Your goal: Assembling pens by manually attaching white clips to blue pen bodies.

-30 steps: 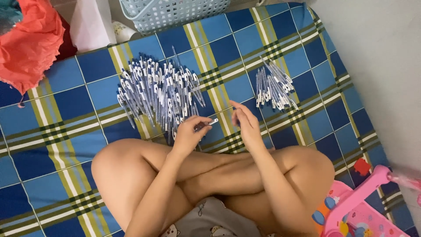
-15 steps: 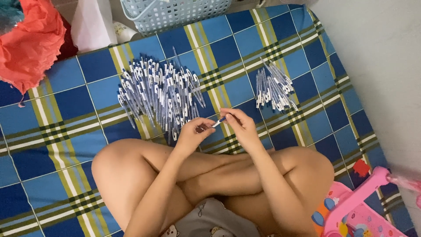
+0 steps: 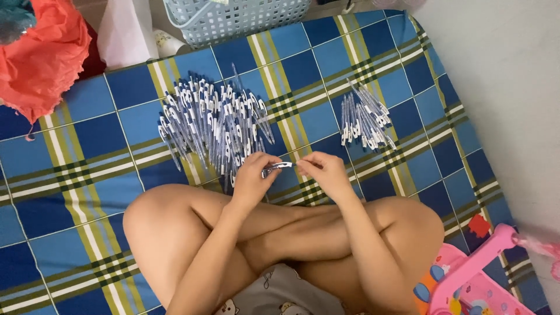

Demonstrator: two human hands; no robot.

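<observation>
Person sits cross-legged on a blue, yellow and green checked mat [image 3: 87, 134], seen from the head camera looking down over the knees.

Left hand [image 3: 252, 178]: fingers curled, thumb and forefinger pinched on the left end of a single pen [image 3: 277, 168]. Right hand [image 3: 326, 174]: fingers also curled in, tips closed on the pen's right end. The pen lies roughly level between the two hands, just above the mat and in front of the crossed shins. It looks clear-bodied with a blue and white part, though it is too small to say whether it is whole or in two pieces.

Just beyond the left hand: a large loose pile of pens [image 3: 213, 122], white and blue, fanned out with their lengths running mostly away from the person. The nearest ones almost reach the left knuckles. Well apart to the right, beyond the right hand: a smaller pile of pens [image 3: 364, 119], bunched tighter.

Far edge of mat: a pale blue plastic basket [image 3: 233, 20] with a lattice wall; beside it a white bag [image 3: 125, 35]. Top left corner: orange-red cloth [image 3: 41, 58]. Bottom right, by the person's right knee: a pink plastic toy [image 3: 478, 274], partly off the mat on the pale floor [image 3: 501, 70].
</observation>
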